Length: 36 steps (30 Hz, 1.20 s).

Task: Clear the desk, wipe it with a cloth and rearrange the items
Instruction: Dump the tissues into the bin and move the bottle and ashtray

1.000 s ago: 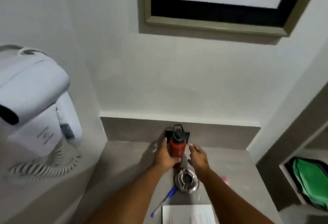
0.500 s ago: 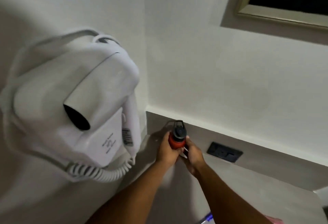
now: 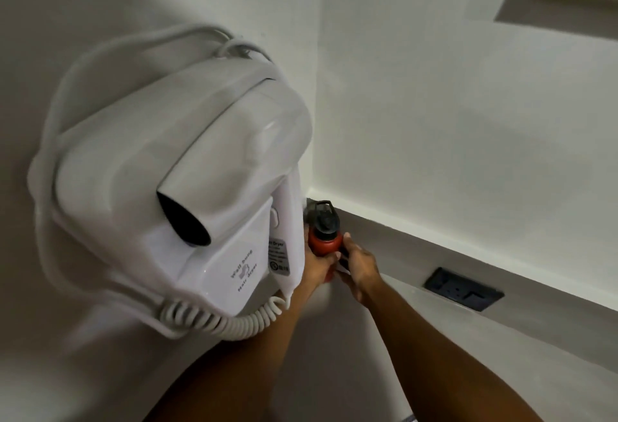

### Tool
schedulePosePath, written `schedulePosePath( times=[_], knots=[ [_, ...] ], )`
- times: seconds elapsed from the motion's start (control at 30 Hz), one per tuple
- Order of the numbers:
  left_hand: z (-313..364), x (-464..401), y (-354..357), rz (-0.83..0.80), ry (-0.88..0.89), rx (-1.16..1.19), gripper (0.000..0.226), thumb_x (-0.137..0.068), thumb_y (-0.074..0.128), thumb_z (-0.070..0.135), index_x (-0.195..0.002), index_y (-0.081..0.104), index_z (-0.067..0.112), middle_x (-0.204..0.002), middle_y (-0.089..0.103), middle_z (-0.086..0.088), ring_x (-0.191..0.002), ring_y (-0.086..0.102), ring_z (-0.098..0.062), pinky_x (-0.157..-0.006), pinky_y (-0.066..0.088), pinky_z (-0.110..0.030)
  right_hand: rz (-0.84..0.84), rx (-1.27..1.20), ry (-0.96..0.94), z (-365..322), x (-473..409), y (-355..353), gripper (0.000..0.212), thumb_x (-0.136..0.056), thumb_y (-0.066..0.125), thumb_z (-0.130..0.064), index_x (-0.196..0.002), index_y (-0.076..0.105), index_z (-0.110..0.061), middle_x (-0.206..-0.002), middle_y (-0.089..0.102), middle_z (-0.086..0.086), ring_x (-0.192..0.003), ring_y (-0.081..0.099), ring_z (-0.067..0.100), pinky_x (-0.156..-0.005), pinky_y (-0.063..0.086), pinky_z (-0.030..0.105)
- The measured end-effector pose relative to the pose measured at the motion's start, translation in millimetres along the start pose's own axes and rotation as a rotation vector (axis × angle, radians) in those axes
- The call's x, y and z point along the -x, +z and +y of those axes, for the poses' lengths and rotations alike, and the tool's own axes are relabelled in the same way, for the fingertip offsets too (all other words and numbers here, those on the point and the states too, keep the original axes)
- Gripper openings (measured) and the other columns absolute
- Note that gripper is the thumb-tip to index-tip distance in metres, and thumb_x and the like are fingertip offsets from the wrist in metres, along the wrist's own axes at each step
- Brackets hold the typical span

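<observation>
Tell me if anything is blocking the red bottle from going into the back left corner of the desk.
Nothing visible on the desk blocks it. Both hands, left and right, hold the red bottle close to the corner. The wall-mounted hair dryer overhangs just to its left, hiding part of the corner, so clearance there is tight.

Grey desk [image 3: 468, 354], matte surface, fitted into a wall corner with a low grey upstand along the back. Red bottle [image 3: 325, 243] with black cap, upright at the far left corner; whether its base touches the surface cannot be told.
</observation>
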<state>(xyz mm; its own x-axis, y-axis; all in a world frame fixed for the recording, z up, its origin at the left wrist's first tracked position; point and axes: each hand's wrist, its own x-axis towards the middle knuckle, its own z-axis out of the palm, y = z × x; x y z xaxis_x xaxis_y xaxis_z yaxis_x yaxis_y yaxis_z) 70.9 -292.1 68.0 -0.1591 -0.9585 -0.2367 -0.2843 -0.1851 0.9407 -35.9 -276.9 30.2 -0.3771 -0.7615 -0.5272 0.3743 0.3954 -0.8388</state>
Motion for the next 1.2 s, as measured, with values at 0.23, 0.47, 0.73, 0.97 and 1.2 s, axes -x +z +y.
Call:
schedulePosePath(
  times=[0.23, 0.47, 0.73, 0.97, 1.2],
  knots=[
    [-51, 42, 47, 0.020, -0.246, -0.102, 0.087, -0.075, 0.083, 0.001, -0.147, 0.033, 0.001, -0.129, 0.066, -0.021, -0.117, 0.065, -0.035, -0.106, 0.049, -0.041, 0.462, 0.453, -0.213, 23, 55, -132, 0.024, -0.087, 0.075, -0.026, -0.105, 0.075, -0.010, -0.102, 0.076, 0.009, -0.095, 0.069, 0.023, -0.089, 0.051, 0.029],
    [-78, 115, 167, -0.461, -0.043, -0.443, 0.047, -0.085, 0.076, 0.017, -0.129, 0.062, 0.005, -0.118, 0.071, -0.015, -0.108, 0.068, -0.029, -0.101, 0.053, -0.038, 0.629, 0.721, 0.104, 79, 129, -262, 0.038, -0.082, 0.075, -0.014, -0.118, 0.066, -0.005, -0.110, 0.073, 0.018, -0.092, 0.068, 0.027, -0.076, 0.042, 0.022],
    [-90, 131, 204, -0.533, -0.049, -0.563, 0.038, -0.088, 0.067, 0.010, -0.126, 0.067, 0.010, -0.131, 0.068, -0.009, -0.126, 0.061, -0.025, -0.110, 0.045, -0.028, 0.578, 0.670, 0.204, 100, 128, -265, 0.023, -0.079, 0.071, -0.016, -0.100, 0.073, -0.007, -0.096, 0.076, 0.017, -0.088, 0.071, 0.033, -0.081, 0.059, 0.038],
    [-74, 73, 165, -0.289, -0.058, -0.430, 0.034, -0.089, 0.066, 0.004, -0.123, 0.068, 0.004, -0.124, 0.071, -0.012, -0.116, 0.066, -0.024, -0.108, 0.046, -0.028, 0.518, 0.431, 0.047, 64, 76, -211, 0.033, -0.081, 0.075, -0.010, -0.113, 0.074, -0.012, -0.107, 0.075, 0.012, -0.099, 0.070, 0.027, -0.094, 0.057, 0.040],
    [-75, 1, 103, -0.093, -0.166, -0.471, 0.047, -0.090, 0.068, 0.007, -0.136, 0.059, 0.007, -0.136, 0.064, -0.011, -0.127, 0.060, -0.028, -0.111, 0.043, -0.029, 0.369, 0.471, -0.021, 46, 7, -118, 0.033, -0.080, 0.071, -0.005, -0.109, 0.077, -0.019, -0.112, 0.076, 0.005, -0.111, 0.067, 0.021, -0.101, 0.051, 0.028]
  ],
)
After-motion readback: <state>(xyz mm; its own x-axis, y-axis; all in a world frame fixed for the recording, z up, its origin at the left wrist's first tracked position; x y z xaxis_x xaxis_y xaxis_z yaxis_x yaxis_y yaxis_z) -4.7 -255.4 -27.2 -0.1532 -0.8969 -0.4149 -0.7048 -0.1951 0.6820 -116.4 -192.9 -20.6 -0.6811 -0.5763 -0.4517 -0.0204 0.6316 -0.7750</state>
